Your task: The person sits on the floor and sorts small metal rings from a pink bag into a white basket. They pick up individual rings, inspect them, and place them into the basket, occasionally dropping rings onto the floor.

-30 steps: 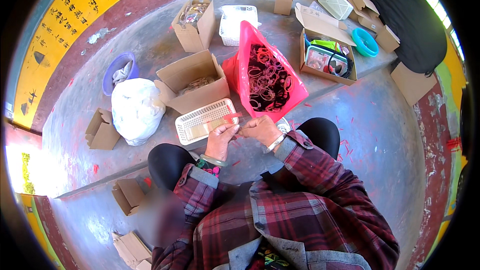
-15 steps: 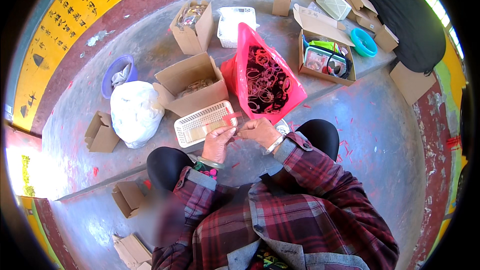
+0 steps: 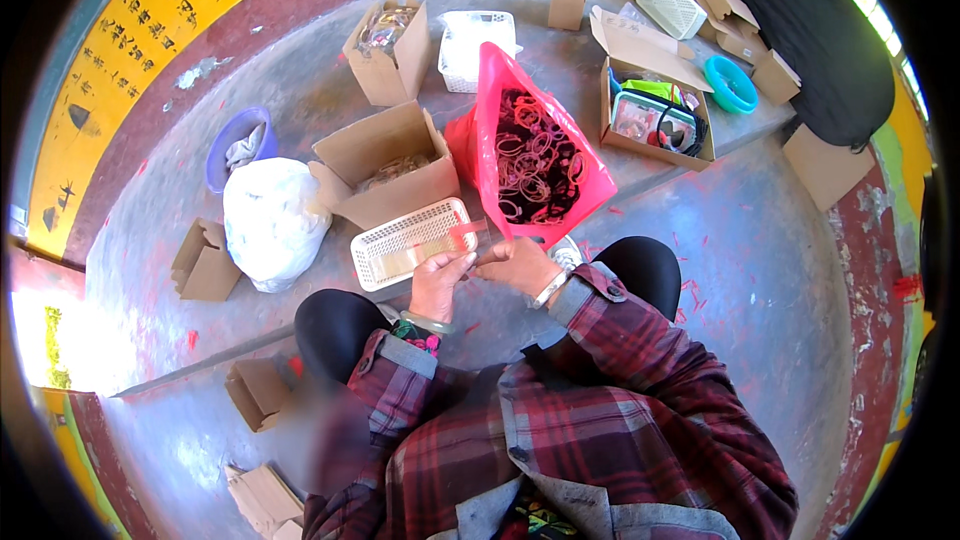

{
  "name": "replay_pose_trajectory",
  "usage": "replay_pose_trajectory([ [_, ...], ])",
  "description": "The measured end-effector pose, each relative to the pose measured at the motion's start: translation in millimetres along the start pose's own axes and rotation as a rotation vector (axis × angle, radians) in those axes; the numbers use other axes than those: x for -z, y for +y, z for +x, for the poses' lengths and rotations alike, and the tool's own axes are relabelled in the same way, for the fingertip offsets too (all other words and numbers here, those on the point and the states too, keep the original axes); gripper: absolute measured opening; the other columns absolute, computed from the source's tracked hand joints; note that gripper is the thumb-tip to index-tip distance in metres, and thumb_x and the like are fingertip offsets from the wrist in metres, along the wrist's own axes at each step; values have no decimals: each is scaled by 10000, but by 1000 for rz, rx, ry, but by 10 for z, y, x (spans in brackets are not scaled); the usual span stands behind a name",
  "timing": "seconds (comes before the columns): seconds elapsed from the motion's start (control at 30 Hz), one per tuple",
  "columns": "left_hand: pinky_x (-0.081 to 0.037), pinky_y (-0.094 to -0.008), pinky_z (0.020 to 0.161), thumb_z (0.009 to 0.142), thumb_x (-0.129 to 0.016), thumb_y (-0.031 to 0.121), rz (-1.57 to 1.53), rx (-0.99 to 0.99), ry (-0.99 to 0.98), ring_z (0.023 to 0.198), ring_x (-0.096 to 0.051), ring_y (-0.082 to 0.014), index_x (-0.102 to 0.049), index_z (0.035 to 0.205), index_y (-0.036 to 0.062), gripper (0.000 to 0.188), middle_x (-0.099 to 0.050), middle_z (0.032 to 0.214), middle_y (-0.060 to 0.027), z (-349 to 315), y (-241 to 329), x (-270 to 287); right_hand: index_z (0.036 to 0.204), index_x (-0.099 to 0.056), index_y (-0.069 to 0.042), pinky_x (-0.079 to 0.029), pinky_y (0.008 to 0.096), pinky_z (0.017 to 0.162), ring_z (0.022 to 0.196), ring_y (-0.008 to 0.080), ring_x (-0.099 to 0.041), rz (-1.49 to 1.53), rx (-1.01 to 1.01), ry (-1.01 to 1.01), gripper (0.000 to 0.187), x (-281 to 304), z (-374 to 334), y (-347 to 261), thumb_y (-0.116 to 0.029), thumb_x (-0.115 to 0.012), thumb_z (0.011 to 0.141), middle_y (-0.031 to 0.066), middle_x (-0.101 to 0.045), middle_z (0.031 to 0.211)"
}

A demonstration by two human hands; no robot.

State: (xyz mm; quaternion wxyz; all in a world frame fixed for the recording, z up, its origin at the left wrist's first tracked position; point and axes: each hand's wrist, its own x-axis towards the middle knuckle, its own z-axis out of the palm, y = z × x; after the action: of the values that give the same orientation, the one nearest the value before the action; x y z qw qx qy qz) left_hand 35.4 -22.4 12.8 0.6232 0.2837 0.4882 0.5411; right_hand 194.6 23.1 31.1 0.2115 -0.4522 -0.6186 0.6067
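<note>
My left hand (image 3: 437,281) and my right hand (image 3: 522,266) come together in front of me, fingers pinched. Between them is a small clear plastic bag (image 3: 480,232) with a red strip at its top, partly hidden by my fingers. Just beyond my left hand lies a white perforated basket (image 3: 447,209), holding a flat stack of pale, clear pieces. Past my right hand stands an open pink plastic bag (image 3: 488,130) full of thin rings, red, pink and pale, like bracelets or hair ties.
An open cardboard box (image 3: 365,136) with small packets stands behind the basket. To the left are a stuffed white plastic bag (image 3: 273,225) and a purple basin (image 3: 213,162). Farther right are a box of supplies (image 3: 655,152) and a teal basin (image 3: 722,75). Red scraps litter the floor.
My hands stay pinched together in almost the same place, with only slight finger movement. The whole view has shifted a little; the surrounding things stand as before.
</note>
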Motion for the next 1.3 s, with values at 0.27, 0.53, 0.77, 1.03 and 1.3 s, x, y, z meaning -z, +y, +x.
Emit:
replay_pose_trajectory([
  [0.27,-398,-203,591,779,-645,103,28,2,-16,623,-495,-74,-606,797,-1,112,-577,695,-15,-30,40,-26,884,-666,3,-458,237,626,663,71,-558,27,-41,5,238,14,-35,-46,-178,-674,731,51,-649,726],
  [0.53,-425,-210,600,784,-638,102,-11,-35,-55,641,-520,-79,-599,798,-1,111,-590,722,-29,-5,11,19,836,-662,30,-446,228,604,638,76,-547,233,-19,13,170,13,-86,-105,-102,-666,728,39,-635,708],
  [0.77,-410,-209,614,777,-642,79,-86,7,-99,641,-501,-84,-611,832,0,101,-586,727,-21,0,17,2,767,-659,26,-437,228,584,620,71,-531,158,0,43,124,28,-109,-134,-81,-678,709,40,-626,680],
  [1.03,-420,-215,640,791,-631,92,-112,78,-139,672,-516,-86,-614,900,10,138,-597,783,-18,-3,27,0,639,-610,19,-414,242,523,571,62,-497,67,64,120,170,2,-81,-77,-111,-716,670,28,-583,590],
  [1.3,-437,-215,681,809,-623,128,-38,4,-123,746,-533,-76,-574,934,16,174,-584,781,-6,58,-75,0,603,-569,-10,-417,330,481,481,171,-532,-249,93,298,277,-8,-39,43,-229,-739,616,127,-544,530],
])
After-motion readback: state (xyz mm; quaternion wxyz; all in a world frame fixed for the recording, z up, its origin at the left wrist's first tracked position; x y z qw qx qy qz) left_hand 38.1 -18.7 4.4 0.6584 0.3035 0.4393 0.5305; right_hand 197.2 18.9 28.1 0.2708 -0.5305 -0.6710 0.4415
